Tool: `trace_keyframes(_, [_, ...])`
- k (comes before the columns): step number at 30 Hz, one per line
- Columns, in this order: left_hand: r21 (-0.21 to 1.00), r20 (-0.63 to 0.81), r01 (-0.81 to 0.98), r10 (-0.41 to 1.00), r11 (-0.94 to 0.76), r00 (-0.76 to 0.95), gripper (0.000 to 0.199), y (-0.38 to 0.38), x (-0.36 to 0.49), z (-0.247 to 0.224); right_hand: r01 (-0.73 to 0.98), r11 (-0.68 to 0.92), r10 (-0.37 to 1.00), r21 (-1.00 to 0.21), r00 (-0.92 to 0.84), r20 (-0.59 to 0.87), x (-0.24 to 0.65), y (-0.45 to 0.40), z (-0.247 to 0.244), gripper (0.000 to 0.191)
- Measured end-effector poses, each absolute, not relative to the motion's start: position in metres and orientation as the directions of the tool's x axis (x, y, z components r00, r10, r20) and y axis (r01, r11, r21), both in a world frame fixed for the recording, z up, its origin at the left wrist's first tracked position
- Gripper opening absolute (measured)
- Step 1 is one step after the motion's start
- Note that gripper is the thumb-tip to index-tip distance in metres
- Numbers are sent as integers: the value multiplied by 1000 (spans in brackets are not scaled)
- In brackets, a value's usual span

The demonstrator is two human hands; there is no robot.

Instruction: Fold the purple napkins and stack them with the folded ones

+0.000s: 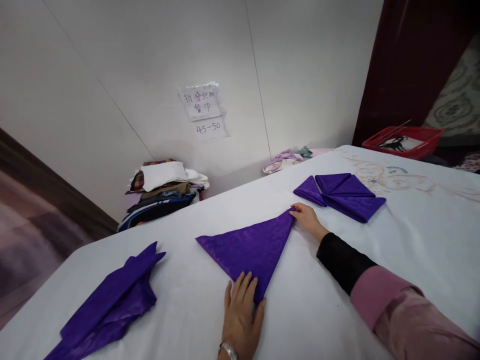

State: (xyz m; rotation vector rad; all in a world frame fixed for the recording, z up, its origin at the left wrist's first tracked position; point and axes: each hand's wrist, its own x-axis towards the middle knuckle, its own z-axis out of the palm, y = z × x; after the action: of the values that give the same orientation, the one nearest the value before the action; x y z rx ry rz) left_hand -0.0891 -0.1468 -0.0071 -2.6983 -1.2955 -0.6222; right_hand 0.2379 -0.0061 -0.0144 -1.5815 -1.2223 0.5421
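Note:
A purple cloth napkin, folded into a triangle, lies on the white-covered table in front of me. My right hand pinches its far right corner between thumb and fingers. Near the tip closest to me, my left hand rests flat on the cloth with its fingers spread. To the right lie several folded purple napkins, overlapping one another. On the left is a loose heap of purple cloth, partly cut off by the bottom edge of the view.
Against the wall stands a pile of folded clothes, beyond the table's far edge. More crumpled fabric lies farther right. A red plastic basket with dark items sits at the far right corner. A handwritten paper sign hangs on the wall.

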Motion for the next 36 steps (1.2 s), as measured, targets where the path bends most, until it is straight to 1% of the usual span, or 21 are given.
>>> trace_keyframes(3, [85, 391, 762, 725, -642, 567, 44, -147, -89, -7, 507, 13, 896, -862, 376, 235, 240, -6, -15, 27])
trace_keyframes(12, [53, 396, 754, 707, -655, 586, 44, -145, -91, -11, 691, -64, 908, -720, 340, 246, 241, -11, -9, 23])
trace_keyframes(17, [66, 400, 753, 709, -654, 581, 43, -145, -91, -11, 761, -62, 917, -646, 299, 264, 241, -10, -6, 23])
trace_keyframes(24, [30, 407, 750, 693, -661, 595, 41, -144, -91, -12, 819, -81, 918, -569, 284, 277, 241, -9, -5, 22])
trace_keyframes(31, [2, 426, 746, 675, -666, 602, 41, -143, -90, -14, 840, -128, 906, -528, 316, 283, 242, -9, -6, 21])
trace_keyframes(36, [19, 435, 742, 674, -670, 597, 41, -143, -91, -13, 848, -137, 901, -511, 321, 292, 243, -8, -8, 21])
